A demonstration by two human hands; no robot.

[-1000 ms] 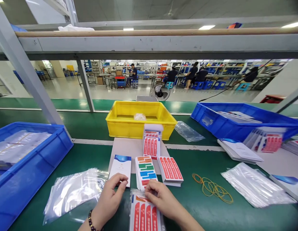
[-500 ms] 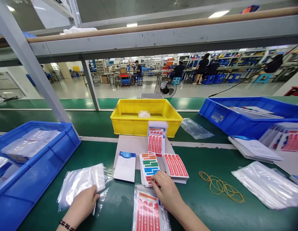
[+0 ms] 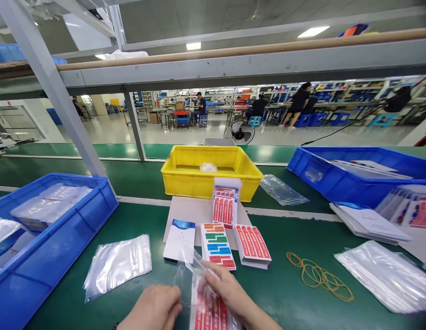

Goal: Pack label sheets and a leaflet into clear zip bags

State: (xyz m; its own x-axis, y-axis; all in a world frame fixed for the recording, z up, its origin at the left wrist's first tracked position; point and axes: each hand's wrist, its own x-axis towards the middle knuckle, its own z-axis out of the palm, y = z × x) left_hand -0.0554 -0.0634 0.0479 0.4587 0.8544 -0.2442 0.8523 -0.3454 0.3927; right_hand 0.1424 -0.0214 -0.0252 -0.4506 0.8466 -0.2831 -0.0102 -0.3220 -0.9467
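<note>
A clear plastic bag is stretched between my two hands at the near edge, partly blurred. My left hand is closed on its left side. With fingers bent, my right hand grips its other side. Right below lies a bagged stack of red-striped label sheets, partly covered by my right hand. Just beyond are a white booklet with a blue top, multicoloured label sheets and a stack of red label sheets. A pile of clear bags lies to the left.
A yellow bin stands behind the label stacks. Blue bins flank it, one at left and one at right. Rubber bands and more clear bags lie at right. A metal post rises at left.
My left hand has moved right from the pile of bags, bringing a clear bag. My right hand has left the multicoloured sheets and now grips the bag. The view has tilted slightly up.
</note>
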